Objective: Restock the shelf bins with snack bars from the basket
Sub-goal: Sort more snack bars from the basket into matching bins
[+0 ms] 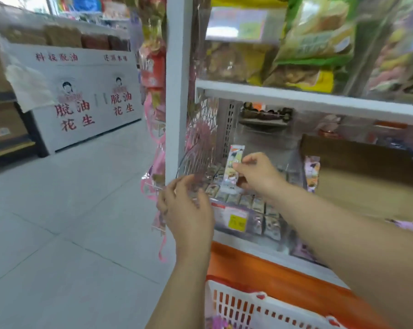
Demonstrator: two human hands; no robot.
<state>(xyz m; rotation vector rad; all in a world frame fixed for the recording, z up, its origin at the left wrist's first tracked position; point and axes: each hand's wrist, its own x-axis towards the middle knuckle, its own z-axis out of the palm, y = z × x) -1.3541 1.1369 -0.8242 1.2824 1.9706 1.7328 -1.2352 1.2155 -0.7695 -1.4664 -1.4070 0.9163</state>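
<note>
Head: snack bar in right grip

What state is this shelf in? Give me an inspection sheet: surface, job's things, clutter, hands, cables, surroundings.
Surface: white shelf; clear bin on the level below it.
Job's things: rows of bars lie in the bin; one bar is upright above them; white basket sits below, contents mostly out of view.
Clutter: cardboard box right of the bin; pink ribbons hang by the post.
Hands: right hand pinches the upright bar; left hand is at the bin's left corner, grip unclear.
Cables: nothing seen.
Surroundings: tiled floor; white display with red lettering; snack bags above.
</note>
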